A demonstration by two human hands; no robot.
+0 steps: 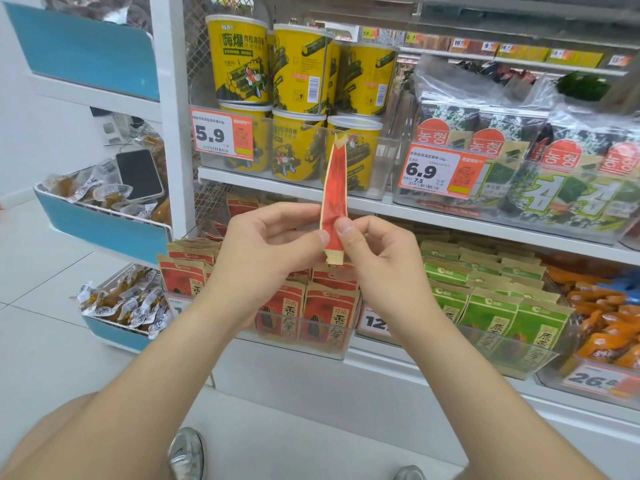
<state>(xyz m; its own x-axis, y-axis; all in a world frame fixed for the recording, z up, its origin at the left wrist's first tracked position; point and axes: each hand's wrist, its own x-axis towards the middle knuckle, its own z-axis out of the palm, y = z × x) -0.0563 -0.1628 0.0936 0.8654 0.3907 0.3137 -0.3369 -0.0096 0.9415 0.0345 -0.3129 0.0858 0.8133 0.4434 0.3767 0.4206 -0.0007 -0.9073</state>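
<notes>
Both hands' [273,237] [374,247] fingers pinch red packet [335,188] edge-on, long axis upright, top tilted slightly right.

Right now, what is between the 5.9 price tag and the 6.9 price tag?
In the head view: yellow tubs, with the top of the red packet in front of them.

Setting: retail shop, snack aisle. White shelving [450,220] across centre and right of the frame, stocked with many identical goods: yellow canisters [242,60] upper centre, seaweed packs [519,174] at right, red packets [318,313] and green packets [491,310] in clear bins [341,346] lower down. Orange price tags [221,135] reading 5.9 and 6.9 fixed to bin fronts. Blue-fronted baskets [104,233] of wrapped snacks at left.
</notes>
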